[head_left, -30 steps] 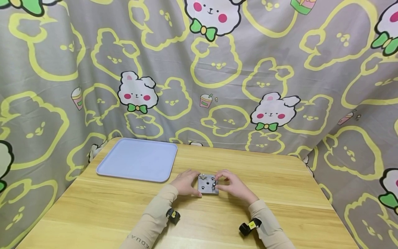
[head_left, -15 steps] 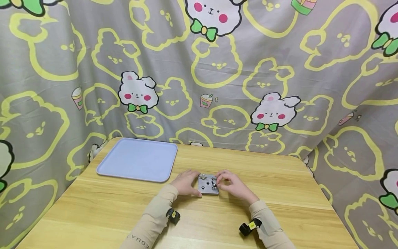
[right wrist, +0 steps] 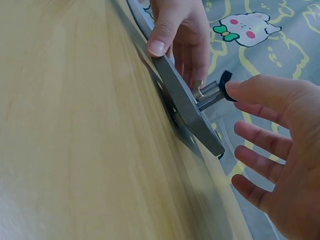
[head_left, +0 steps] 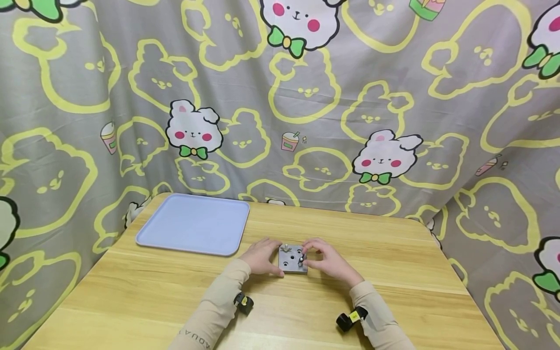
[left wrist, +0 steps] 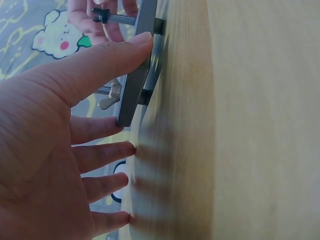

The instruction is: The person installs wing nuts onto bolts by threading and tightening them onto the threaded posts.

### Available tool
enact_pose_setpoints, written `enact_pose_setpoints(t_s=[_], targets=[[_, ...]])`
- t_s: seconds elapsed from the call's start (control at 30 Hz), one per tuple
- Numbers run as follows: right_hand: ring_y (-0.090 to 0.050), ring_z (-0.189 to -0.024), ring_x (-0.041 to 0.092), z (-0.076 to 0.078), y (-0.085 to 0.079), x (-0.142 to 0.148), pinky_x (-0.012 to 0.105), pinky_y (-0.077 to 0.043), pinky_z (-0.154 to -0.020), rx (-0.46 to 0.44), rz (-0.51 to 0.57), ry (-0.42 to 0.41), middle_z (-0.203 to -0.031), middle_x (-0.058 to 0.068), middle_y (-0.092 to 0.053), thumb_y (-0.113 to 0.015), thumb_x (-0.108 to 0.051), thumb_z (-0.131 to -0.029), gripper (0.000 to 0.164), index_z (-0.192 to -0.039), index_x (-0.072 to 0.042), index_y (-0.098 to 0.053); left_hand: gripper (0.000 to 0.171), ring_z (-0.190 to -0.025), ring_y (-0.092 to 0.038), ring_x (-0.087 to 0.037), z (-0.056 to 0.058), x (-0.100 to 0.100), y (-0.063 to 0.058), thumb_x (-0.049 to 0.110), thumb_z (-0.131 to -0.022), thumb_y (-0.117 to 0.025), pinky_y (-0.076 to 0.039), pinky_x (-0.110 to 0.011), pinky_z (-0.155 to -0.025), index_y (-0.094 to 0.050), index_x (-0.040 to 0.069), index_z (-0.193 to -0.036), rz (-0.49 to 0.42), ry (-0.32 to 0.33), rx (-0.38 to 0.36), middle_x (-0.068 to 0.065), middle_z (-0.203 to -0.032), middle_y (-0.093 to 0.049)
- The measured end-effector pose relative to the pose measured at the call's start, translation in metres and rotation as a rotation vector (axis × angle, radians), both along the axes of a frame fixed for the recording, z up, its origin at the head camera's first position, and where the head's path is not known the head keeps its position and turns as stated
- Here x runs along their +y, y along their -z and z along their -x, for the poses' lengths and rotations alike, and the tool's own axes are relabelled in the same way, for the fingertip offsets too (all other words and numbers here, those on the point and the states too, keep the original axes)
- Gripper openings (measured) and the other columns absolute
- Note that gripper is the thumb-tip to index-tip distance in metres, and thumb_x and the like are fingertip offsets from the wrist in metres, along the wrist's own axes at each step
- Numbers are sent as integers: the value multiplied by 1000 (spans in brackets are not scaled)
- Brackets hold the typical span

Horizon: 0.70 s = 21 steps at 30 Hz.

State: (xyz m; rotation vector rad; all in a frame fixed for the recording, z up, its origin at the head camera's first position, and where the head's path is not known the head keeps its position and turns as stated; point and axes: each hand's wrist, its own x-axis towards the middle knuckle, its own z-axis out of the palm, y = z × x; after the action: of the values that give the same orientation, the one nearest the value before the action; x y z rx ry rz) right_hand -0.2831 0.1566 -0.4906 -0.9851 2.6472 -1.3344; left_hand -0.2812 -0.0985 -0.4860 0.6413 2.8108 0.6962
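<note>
A grey square metal plate (head_left: 292, 267) with several holes is raised slightly off the table on bolt heads seen below it. My left hand (head_left: 261, 257) grips its left side, the thumb (left wrist: 135, 47) on the near edge and the index finger at the far corner. A silver wing nut (left wrist: 114, 94) sits low on the bolt at the plate's far left. From the right side rises another threaded bolt (right wrist: 210, 101), topped by a dark wing nut (right wrist: 226, 84). My right hand (head_left: 328, 262) pinches that dark wing nut with thumb and index finger, its other fingers spread.
A pale blue tray (head_left: 197, 226) lies on the wooden table (head_left: 280, 316) at the back left. Behind the table hangs a grey patterned curtain (head_left: 315, 136). Each wrist wears a black camera on a strap.
The right index finger and thumb shifted around the dark wing nut, drawing back a little half a second ago and closing on it again now. Left hand and plate stayed put.
</note>
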Motion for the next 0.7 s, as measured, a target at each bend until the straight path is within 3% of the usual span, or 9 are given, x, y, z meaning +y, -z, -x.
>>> enact_pose_setpoints(t_s=[0.2,0.37,0.47,0.6,0.7], targets=[[-53,-122,33,-2,-3,1,46,-46,-98,-12,12,0,-125,14,-63,-65,-7,-86,10,-88,-17,-65,95,-145,-30,-39,1,0,1,50,-69,-82,-22,-60,-119,-42,10,-145,-3,4,6,-11,-151,-44],[-55,-120,32,-1,-2,1,44,-46,-98,-5,3,1,-123,13,-64,-65,-8,-87,8,-88,-16,-65,95,-145,-30,-39,1,0,3,50,-69,-82,-22,-61,-118,-42,10,-145,-7,7,9,-12,-151,-44],[-56,-117,31,-1,-1,0,46,-48,-94,-7,1,6,-122,12,-64,-69,-12,-86,12,-97,-15,-65,95,-145,-30,-39,2,0,3,50,-69,-82,-22,-61,-118,-42,10,-146,-2,6,11,-11,-151,-44],[-56,-115,31,-1,0,-1,50,-48,-94,-17,-6,-7,-123,9,-64,-72,-19,-86,33,-117,-11,-63,95,-145,-30,-39,1,0,3,51,-69,-81,-22,-60,-119,-42,11,-146,3,7,12,-11,-151,-44],[-55,-117,31,-2,-1,-1,52,-48,-95,-15,-10,-23,-125,10,-63,-72,-21,-86,38,-121,-10,-62,95,-145,-30,-39,1,0,3,51,-69,-81,-22,-60,-119,-42,11,-146,0,6,9,-11,-151,-44]])
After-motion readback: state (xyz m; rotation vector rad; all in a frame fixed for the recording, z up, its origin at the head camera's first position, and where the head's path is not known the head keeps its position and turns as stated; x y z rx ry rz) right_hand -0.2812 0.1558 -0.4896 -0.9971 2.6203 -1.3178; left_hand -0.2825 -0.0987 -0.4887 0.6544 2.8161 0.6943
